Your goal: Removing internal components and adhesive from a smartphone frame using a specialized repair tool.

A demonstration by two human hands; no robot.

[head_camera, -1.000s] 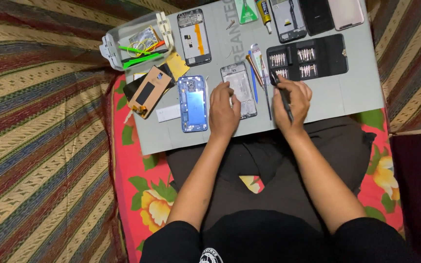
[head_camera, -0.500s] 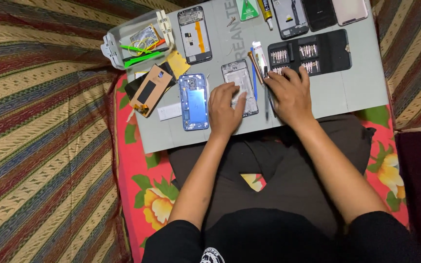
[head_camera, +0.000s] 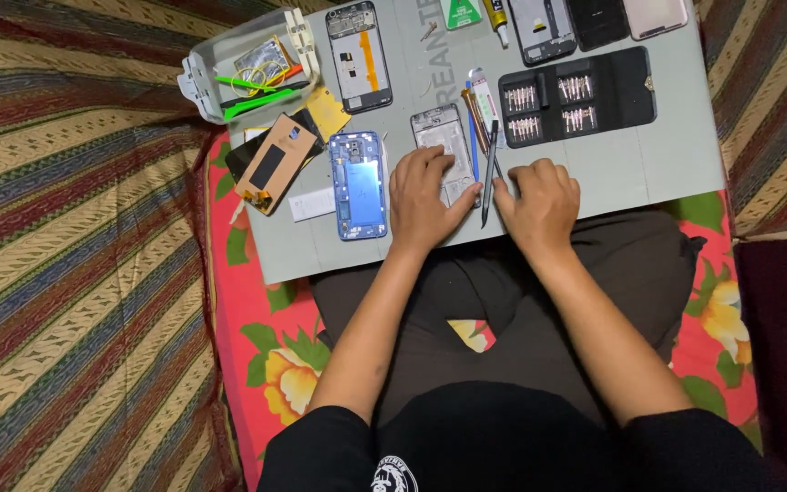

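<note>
The left hand (head_camera: 423,199) is lying flat on a grey phone frame (head_camera: 442,146), fingers spread and pressing it onto the grey counter (head_camera: 621,169). The right hand (head_camera: 539,202) is curling its fingers loosely just beside a dark slim tool (head_camera: 488,173); whether it is actually gripping the tool cannot be told from this view. The tool is lying between the two hands, its tip pointing toward the person. The frame is appearing thin, light and stiff, likely fragile at exposed parts, so it is best taken by its long edges. A blue phone frame (head_camera: 359,185) is lying just left of the left hand, and a black bit case (head_camera: 576,96) is sitting open, well beyond the right hand. A clear plastic box (head_camera: 248,64) is resting at the counter's far left corner.
</note>
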